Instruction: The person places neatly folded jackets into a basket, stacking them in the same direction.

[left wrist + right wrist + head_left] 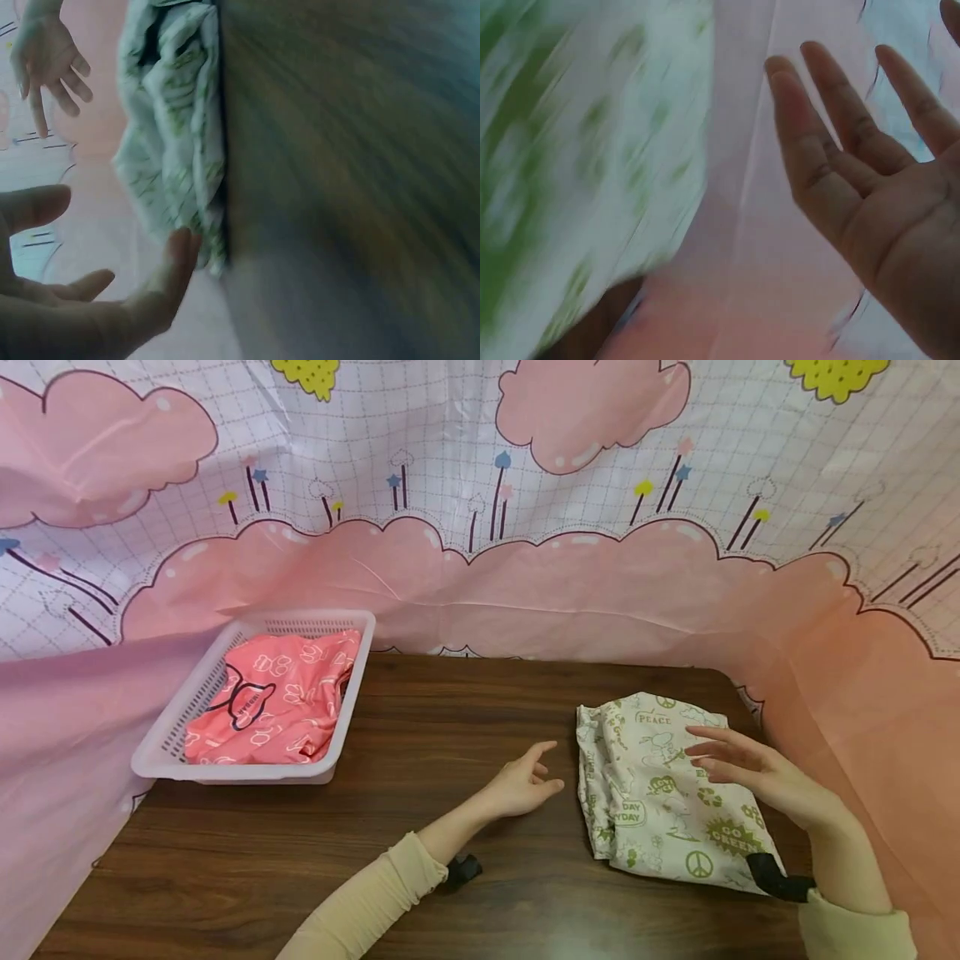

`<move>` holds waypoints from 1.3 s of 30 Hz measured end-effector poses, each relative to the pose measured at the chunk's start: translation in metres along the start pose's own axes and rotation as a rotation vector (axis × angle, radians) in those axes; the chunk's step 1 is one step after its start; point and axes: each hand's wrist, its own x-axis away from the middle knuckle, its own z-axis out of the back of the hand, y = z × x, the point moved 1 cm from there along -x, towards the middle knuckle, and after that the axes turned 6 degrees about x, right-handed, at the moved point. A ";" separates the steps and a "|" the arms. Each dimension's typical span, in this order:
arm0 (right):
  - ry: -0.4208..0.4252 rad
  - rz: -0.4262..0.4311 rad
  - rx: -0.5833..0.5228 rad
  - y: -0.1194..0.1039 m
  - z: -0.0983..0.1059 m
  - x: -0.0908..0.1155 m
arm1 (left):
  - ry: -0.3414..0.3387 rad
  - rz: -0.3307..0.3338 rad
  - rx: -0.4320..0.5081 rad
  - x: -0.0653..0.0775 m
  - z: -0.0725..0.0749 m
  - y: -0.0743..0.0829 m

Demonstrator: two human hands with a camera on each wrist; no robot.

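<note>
A white folded garment with green peace signs and lettering lies on the right of the brown table, its gathered edge toward the left. Just left of that edge is my left hand, holding nothing, thumb and fingers spread apart. In the left wrist view its fingertips overlap the near end of the folded cloth. My right hand hovers over the garment's right part with its fingers extended and nothing in them. The right wrist view shows that palm beside the blurred printed cloth.
At the left stands a white plastic basket with a pink printed garment inside. Behind and around the wooden table hangs a pink and white patterned curtain. Black straps sit at the wrists.
</note>
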 end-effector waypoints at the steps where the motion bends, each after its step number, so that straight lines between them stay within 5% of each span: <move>1: 0.022 -0.027 0.004 0.010 0.003 0.007 | 0.006 0.020 0.006 -0.006 -0.006 -0.002; 7: 0.099 -0.080 -0.175 0.070 0.021 0.041 | -0.024 0.079 0.063 -0.042 -0.031 -0.001; 13: 0.073 -0.258 -0.223 0.106 0.023 0.052 | -0.243 0.101 0.145 -0.063 -0.041 0.014; 16: -0.007 -0.347 -0.291 0.113 0.021 0.048 | -0.335 0.115 0.151 -0.069 -0.041 0.022; 20: -0.088 -0.406 -0.326 0.116 0.019 0.041 | -0.368 0.119 0.164 -0.072 -0.044 0.025; 27: -0.177 -0.397 -0.306 0.119 0.022 0.036 | -0.455 0.008 0.126 -0.077 -0.052 0.022; 39: -0.273 -0.343 -0.315 0.125 0.007 0.023 | -0.498 0.023 0.278 -0.092 -0.059 0.007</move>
